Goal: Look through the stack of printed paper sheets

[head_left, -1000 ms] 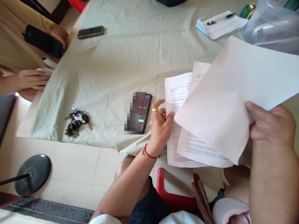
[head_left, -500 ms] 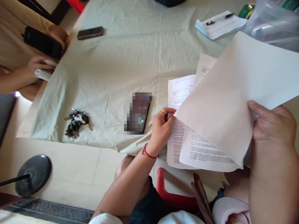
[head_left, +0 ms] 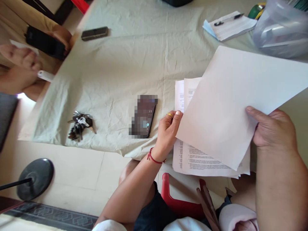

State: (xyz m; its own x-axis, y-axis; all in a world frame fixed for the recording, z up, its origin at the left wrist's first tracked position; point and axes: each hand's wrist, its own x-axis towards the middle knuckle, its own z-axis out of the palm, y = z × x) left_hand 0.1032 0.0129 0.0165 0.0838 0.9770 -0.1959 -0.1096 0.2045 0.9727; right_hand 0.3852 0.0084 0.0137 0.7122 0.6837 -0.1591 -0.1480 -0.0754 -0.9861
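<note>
My right hand (head_left: 274, 128) grips a sheet of paper (head_left: 228, 102), its blank side facing up, thumb on top and fingers underneath. The sheet is raised and slanted over a stack of printed pages (head_left: 192, 163) at the table's near edge. My left hand (head_left: 169, 128), with a ring and a red cord bracelet, is closed at the left edge of the papers. Its thumb presses on the curled fingers at the page edges, close to the raised sheet's left corner. Left of this hand lies a phone (head_left: 145, 117), partly blurred out.
A bunch of keys (head_left: 81, 125) and a dark narrow case (head_left: 94, 33) lie on the cloth-covered table (head_left: 125, 67). A pen (head_left: 228, 20) rests on papers near a clear plastic container (head_left: 276, 35). Another person's hand (head_left: 21, 57) is at the left, beside a black phone (head_left: 44, 41).
The raised sheet has swung left and lower over the stack, with my right hand shifting slightly left. My left thumb has come up off the sheet's corner. The other person's hand has lifted.
</note>
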